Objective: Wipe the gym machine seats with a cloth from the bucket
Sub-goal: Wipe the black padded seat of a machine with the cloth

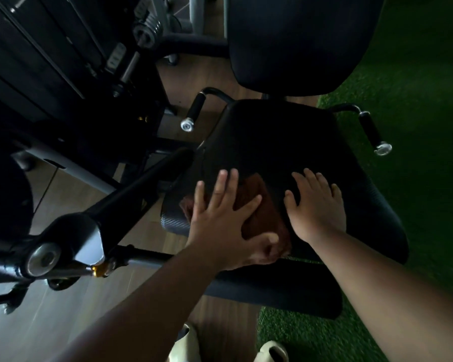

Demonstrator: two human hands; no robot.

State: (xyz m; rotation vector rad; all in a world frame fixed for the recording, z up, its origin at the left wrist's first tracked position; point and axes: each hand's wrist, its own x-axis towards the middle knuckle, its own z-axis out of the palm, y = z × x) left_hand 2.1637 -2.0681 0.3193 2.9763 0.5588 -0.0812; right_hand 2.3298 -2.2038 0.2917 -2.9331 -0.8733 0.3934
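Pressing folded brown cloth [259, 205], textured black seat [285, 142]

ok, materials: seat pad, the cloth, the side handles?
Seat pad: looks like black vinyl or faux leather; a woven, carbon-like texture shows at its near left corner.
Cloth: brown, soft napped fabric, possibly microfibre, pressed under the left hand.
Side handles: matte black grips, likely rubber or foam, with shiny metal end caps.

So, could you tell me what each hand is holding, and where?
Left hand presses flat on the brown cloth, covering its left side; right hand rests bare on the seat.
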